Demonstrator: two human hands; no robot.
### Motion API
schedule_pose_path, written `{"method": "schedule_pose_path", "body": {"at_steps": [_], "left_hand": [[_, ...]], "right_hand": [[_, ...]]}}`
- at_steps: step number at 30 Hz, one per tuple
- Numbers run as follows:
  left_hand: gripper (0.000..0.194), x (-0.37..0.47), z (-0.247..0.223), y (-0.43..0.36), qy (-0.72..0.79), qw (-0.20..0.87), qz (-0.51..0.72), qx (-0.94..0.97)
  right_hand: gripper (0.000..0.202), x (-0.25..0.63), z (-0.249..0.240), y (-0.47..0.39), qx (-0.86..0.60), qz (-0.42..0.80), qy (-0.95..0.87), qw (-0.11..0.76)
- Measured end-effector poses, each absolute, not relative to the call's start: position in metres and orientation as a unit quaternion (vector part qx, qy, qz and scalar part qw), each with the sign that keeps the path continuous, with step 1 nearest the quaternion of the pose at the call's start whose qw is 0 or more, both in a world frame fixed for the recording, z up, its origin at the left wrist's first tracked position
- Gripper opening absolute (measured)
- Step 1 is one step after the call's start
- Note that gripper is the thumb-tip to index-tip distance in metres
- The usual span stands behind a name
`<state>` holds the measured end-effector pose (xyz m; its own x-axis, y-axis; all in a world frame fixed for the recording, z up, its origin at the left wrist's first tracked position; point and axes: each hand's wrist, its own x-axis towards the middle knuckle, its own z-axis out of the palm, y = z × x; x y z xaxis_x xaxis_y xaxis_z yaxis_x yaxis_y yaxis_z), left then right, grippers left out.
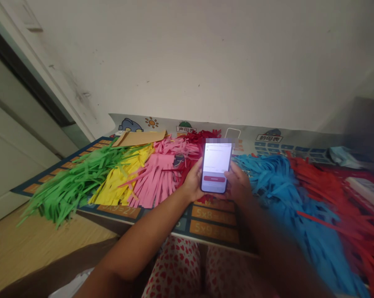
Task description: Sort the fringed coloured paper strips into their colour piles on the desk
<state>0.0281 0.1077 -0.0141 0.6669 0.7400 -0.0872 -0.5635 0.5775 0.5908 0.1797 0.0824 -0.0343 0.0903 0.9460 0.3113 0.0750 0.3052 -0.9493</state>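
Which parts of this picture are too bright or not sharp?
Head view: the phone screen glows almost white, so its text is unreadable; the right hand and its forearm are dim and soft; the blue paper strips and red paper strips smear toward the right edge.

"5x8" and "5x9" on the table mat (pixel 214 225)

We see green cut paper strips (pixel 71 182), then yellow paper strips (pixel 118 182), pink paper strips (pixel 157 178), dark red paper strips (pixel 202 136), blue paper strips (pixel 286 194) and bright red paper strips (pixel 339 194). The printed desk mat (pixel 214 225) is dark blue with orange boxes. The slim phone (pixel 216 165) shows a white screen with a red bar. The trousers (pixel 180 269) are white with red hearts.
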Motion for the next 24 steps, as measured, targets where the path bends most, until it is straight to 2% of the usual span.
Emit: {"method": "schedule_pose_path", "body": {"at_steps": [24], "left_hand": [[0.063,0.0275,-0.0162,0.1085,0.172,0.874,0.371,0.261]], "right_hand": [[0.048,0.1793,-0.0352,0.0834,-0.445,0.369,-0.558,0.595]]}}
